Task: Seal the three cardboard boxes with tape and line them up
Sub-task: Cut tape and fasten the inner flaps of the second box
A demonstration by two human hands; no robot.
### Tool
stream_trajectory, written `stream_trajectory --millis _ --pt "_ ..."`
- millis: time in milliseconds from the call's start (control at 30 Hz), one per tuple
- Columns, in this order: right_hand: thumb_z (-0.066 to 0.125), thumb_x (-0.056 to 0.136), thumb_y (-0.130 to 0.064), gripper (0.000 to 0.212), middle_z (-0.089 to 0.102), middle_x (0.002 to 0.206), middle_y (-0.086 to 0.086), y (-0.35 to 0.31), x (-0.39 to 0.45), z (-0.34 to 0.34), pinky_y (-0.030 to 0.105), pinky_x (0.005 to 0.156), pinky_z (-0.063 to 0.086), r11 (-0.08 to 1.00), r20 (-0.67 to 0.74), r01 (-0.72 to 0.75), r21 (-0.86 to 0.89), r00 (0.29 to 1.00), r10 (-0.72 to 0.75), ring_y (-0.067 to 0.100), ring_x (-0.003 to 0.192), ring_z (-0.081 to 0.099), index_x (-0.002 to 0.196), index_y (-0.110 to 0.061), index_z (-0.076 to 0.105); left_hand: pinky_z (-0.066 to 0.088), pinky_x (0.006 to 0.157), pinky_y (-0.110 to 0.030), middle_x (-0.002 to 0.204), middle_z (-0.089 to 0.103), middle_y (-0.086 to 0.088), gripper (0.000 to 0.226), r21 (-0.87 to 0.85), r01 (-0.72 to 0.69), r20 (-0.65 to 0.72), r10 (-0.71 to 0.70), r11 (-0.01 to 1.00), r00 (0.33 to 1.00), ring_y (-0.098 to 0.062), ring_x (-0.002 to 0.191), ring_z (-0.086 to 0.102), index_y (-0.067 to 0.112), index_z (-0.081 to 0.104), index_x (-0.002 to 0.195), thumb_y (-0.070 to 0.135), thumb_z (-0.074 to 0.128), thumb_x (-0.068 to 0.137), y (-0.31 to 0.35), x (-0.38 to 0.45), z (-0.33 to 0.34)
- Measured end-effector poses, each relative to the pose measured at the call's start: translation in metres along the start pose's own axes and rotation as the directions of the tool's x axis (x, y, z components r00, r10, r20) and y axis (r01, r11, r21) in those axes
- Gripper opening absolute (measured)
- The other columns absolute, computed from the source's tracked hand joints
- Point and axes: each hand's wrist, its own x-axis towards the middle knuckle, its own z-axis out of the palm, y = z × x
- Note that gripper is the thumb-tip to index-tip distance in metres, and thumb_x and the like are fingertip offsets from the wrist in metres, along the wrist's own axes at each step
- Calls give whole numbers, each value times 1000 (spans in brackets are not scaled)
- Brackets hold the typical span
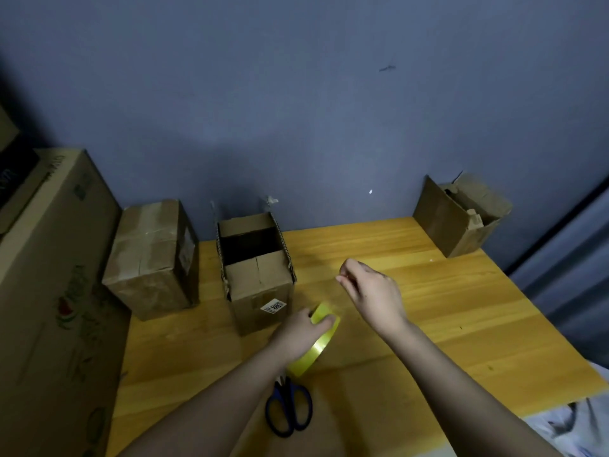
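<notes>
1. Left hand (301, 328) grips the yellow tape roll (318, 341), fingers curled over its rim, held just above the wooden table (461, 308).
2. Right hand (372, 288) raised over the table, thumb and fingertips pinched together; probably holding the clear tape end, too faint to confirm.
3. Middle box (258, 275) stands open at the top, flaps up, white label on its front, just beyond the roll.
4. Left box (153, 258) closed, glossy tape across its top, beside the middle box, not touching.
5. Right box (461, 214) at the far right corner, flaps ragged and open, well apart from the others.
6. Blue-handled scissors (288, 407) lie on the table near the left forearm.
7. Large printed carton (56, 291) along the left edge.
</notes>
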Motion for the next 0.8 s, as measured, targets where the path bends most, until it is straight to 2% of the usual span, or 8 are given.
stream_trajectory --millis 100,200,333,467,533,600,700,800 --pt "55 94 -35 19 63 78 -7 2 0 -2 24 45 36 1000 -69 26 -1 997 -26 18 61 61 86 -18 52 56 80 -45 80 70 -8 56 -118 23 34 -19 993 999 -27 71 67 18 64 90 70 53 71 6 -1 -2" --pt "43 95 -41 26 61 76 -8 1 2 -4 25 41 40 986 -103 139 -93 983 -149 12 61 60 84 -21 53 55 80 -37 70 69 -7 42 -282 140 182 -90 949 979 -19 61 66 11 67 85 52 58 87 2 2 -3" --pt "44 96 -41 26 60 76 -8 3 3 -8 25 45 39 972 -139 202 -120 966 -218 10 63 60 84 -21 55 53 92 -38 108 71 -10 78 -400 255 289 -143 880 947 -24 97 68 16 67 111 72 73 58 -3 3 -1" --pt "45 93 -43 23 63 81 -9 9 9 -13 23 44 38 988 -116 117 -100 985 -129 13 61 61 86 -23 54 56 66 -29 84 68 -18 34 -523 168 268 -27 836 963 -23 66 67 5 65 102 37 60 91 -1 -4 6" --pt "52 93 -41 19 64 84 -9 15 12 -14 24 46 36 995 -78 64 -78 994 -71 17 62 63 88 -23 53 54 64 -30 80 68 -16 27 -492 81 182 11 867 983 -21 61 66 4 58 111 25 56 94 -2 -5 13" --pt "54 94 -39 18 64 84 -9 17 13 -15 24 46 36 993 -62 82 -84 994 -87 19 62 62 88 -21 52 53 64 -31 72 68 -10 29 -395 9 97 32 919 995 -19 58 66 4 56 110 28 59 93 -2 0 18" --pt "41 94 -43 25 61 79 -7 9 11 -15 26 43 40 980 -77 161 -114 982 -170 17 61 61 86 -21 50 52 59 -30 64 65 -8 37 -326 42 79 -17 944 997 -20 50 63 3 59 99 38 61 88 5 4 18" --pt "38 95 -43 29 59 77 -7 3 8 -13 29 40 44 974 -94 187 -128 975 -199 15 62 61 84 -19 51 51 54 -25 58 63 -8 34 -356 132 119 -95 925 988 -19 45 60 -2 61 96 32 57 92 8 9 14"
